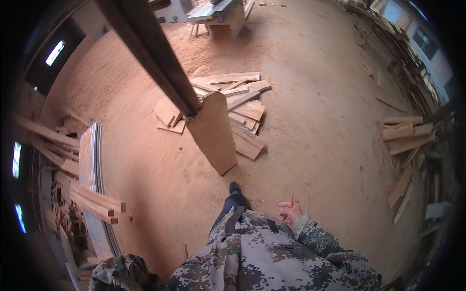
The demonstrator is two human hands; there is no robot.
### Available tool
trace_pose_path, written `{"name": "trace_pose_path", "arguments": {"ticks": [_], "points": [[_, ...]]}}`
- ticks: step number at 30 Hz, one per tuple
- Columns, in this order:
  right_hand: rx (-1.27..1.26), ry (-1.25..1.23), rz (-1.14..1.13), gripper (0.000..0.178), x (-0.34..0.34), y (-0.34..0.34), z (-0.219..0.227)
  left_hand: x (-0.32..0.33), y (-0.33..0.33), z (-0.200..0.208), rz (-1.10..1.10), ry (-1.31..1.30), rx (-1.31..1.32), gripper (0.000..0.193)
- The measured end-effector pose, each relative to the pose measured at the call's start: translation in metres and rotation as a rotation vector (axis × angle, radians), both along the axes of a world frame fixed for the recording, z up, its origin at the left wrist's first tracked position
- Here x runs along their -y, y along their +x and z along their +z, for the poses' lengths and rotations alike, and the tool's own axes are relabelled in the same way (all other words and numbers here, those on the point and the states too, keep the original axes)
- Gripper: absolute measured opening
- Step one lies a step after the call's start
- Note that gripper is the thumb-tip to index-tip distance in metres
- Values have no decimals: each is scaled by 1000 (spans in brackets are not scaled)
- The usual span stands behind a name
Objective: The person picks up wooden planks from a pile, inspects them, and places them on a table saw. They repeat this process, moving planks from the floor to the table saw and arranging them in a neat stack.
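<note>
My right hand [290, 212] hangs low in front of my right side, its fingers closed on a thin red pencil-like stick [292, 200] that points upward. It is too small to tell whether this is a pen or a pencil. Of my left arm only the camouflage sleeve [121, 272] shows at the lower left edge; the hand itself is out of sight. Ahead of my foot [235, 188] stands a dark post [158, 58] with a broad wooden board [213, 131] at its lower end.
Behind the post lies a heap of cut boards [247, 109] on the dusty floor. A machine table [216, 10] stands farther back. To the left, square timbers [94, 201] lie across a long grey beam [90, 155]. More planks [407, 133] are piled along the right side.
</note>
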State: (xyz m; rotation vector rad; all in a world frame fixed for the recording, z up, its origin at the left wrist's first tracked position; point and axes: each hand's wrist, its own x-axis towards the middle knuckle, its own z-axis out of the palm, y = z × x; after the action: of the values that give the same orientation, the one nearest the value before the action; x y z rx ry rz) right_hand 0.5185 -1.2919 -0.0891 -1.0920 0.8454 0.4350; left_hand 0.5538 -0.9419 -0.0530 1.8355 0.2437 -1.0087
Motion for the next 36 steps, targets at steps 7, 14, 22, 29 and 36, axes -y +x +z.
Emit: {"name": "trace_pose_path", "arguments": {"ticks": [7, 14, 22, 29, 36], "points": [[-26, -42, -42, 46, 25, 38, 3, 40, 84, -25, -90, -2, -71, 22], [-107, -140, -46, 46, 91, 142, 23, 84, 202, -28, -109, -29, -87, 23], [-77, -95, -239, 49, 177, 224, 38, 136, 299, -18, -51, 6, -91, 24], [-167, -27, -86, 42, 280, 276, -1, 233, 338, -11, 52, 112, -143, 24], [-87, -119, -128, 43, 473, 390, 41, 354, 380, 51, 123, 160, -128, 25]]}}
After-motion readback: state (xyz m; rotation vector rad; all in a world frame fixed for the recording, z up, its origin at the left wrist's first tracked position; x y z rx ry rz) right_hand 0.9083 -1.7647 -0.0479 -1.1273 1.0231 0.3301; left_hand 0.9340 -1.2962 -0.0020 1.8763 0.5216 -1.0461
